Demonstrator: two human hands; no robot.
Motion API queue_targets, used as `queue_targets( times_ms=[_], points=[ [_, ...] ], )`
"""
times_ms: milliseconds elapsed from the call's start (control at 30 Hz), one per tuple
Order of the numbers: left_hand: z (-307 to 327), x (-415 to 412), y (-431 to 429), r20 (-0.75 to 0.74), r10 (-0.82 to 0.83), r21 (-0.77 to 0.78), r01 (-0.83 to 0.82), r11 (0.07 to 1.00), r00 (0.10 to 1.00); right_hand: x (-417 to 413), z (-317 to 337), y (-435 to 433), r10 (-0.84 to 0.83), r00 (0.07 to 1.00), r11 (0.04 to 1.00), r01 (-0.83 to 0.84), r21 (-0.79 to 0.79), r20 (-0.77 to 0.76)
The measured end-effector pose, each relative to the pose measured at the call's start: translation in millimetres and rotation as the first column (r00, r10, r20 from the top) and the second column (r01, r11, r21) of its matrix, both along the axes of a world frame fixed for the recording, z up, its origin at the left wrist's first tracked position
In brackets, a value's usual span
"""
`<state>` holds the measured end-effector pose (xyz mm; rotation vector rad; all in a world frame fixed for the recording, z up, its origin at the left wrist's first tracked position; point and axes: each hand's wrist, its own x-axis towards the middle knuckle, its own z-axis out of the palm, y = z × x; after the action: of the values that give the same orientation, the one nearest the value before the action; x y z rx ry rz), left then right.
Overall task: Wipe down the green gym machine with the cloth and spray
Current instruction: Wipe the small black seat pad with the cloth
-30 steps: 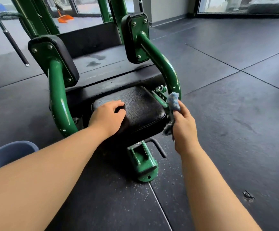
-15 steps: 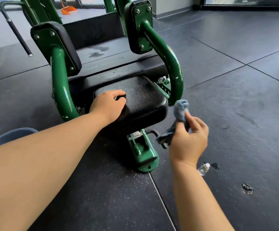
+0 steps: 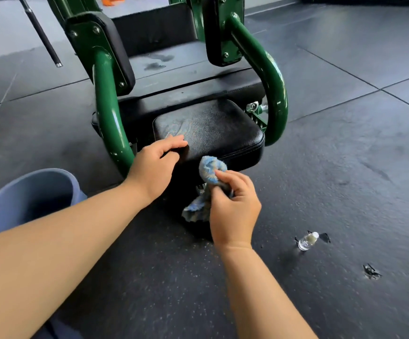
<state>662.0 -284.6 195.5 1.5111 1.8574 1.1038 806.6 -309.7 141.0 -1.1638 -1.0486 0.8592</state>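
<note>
The green gym machine [image 3: 275,94] stands ahead with two curved green tubes and black pads. Its black seat pad [image 3: 213,129] shows damp wipe streaks. My left hand [image 3: 155,165] rests at the pad's near left corner, fingers loosely curled over the edge. My right hand [image 3: 232,206] pinches a bunched blue cloth [image 3: 208,171] just in front of the seat's front edge, with the cloth's tail hanging below. A small clear spray bottle [image 3: 307,241] lies on the floor to the right of my right hand.
A blue-grey bucket [image 3: 10,199] stands at the left, partly behind my left forearm. A black bar [image 3: 41,33] slants down at the upper left. Dark rubber floor tiles [image 3: 345,143] surround the machine, with a small gouge [image 3: 371,271] at the lower right.
My right hand has carried the cloth from the right green tube down and left to the seat's front edge. My left hand has slid back to the pad's near corner. The view has tilted down.
</note>
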Motion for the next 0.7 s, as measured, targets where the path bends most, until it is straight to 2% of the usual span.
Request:
queue_targets(
  times_ms=[100,167,234,334,400,467,534,567,634,701],
  points=[
    [-3,-7,-15,0.016,-0.039,-0.001,0.039,0.999,0.999,30,9,28,-0.196,0.976,0.978,0.187,-0.089,-0.094],
    [-2,-6,-16,0.062,-0.026,0.001,0.026,1.000,0.998,31,13,35,-0.215,0.967,0.971,0.196,-0.137,-0.137],
    [1,-3,-14,0.173,0.024,0.012,-0.027,1.000,0.985,7,14,21,-0.144,0.979,0.987,0.131,-0.098,-0.142],
    [4,1,-14,0.274,0.033,-0.005,-0.033,0.999,0.961,-39,4,-20,0.103,0.995,0.994,-0.103,-0.034,-0.016],
    [8,-3,-16,0.325,0.026,-0.019,-0.021,1.000,0.945,-47,-2,-33,0.181,0.983,0.983,-0.180,-0.033,0.030],
    [12,-10,-22,0.394,0.043,-0.031,-0.033,0.999,0.918,-30,-3,-21,0.056,0.998,0.998,-0.057,-0.028,-0.010],
    [14,-15,-28,0.430,0.037,-0.056,-0.014,0.998,0.902,-1,0,2,-0.161,0.984,0.984,0.155,-0.090,-0.072],
    [12,-17,-31,0.427,0.030,-0.066,-0.002,0.998,0.904,9,3,11,-0.224,0.967,0.969,0.208,-0.132,-0.124],
    [8,-18,-34,0.410,0.010,-0.074,0.023,0.997,0.912,5,7,12,-0.232,0.958,0.965,0.205,-0.161,-0.170],
    [7,-13,-36,0.423,0.027,-0.059,-0.002,0.998,0.906,-18,2,-3,-0.135,0.981,0.985,0.117,-0.128,-0.138]
  ],
)
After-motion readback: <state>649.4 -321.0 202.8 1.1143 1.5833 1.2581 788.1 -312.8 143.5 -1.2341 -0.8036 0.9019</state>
